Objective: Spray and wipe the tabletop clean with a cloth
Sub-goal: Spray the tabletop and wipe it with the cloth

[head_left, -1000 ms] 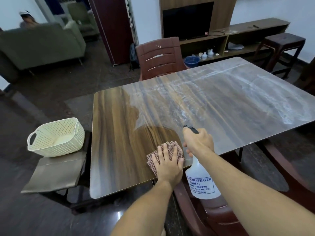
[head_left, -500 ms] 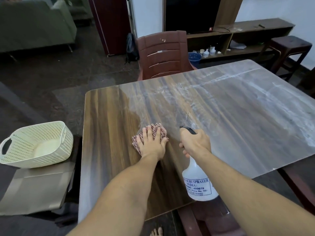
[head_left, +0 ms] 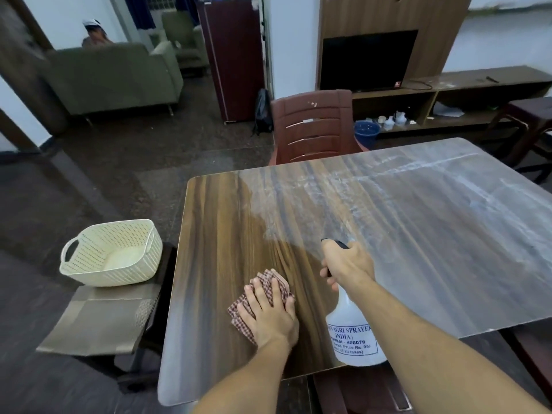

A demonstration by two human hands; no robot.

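A wooden tabletop fills the middle of the head view; its left part looks dark and wiped, while the right part carries a whitish smeared film. My left hand lies flat with spread fingers on a red checked cloth, pressing it on the table near the front edge. Just to the right, my right hand grips the black trigger head of a white spray bottle, held upright above the front edge with its nozzle facing the far side.
A cream perforated basket sits on a low stool with a mat at the table's left. A brown plastic chair stands at the far side, another below the bottle. A sofa, a TV unit and a dark stool lie beyond.
My left hand has drawn the cloth back toward the front edge after sweeping it forward and left. The right hand and bottle have stayed put. The camera view has shifted.
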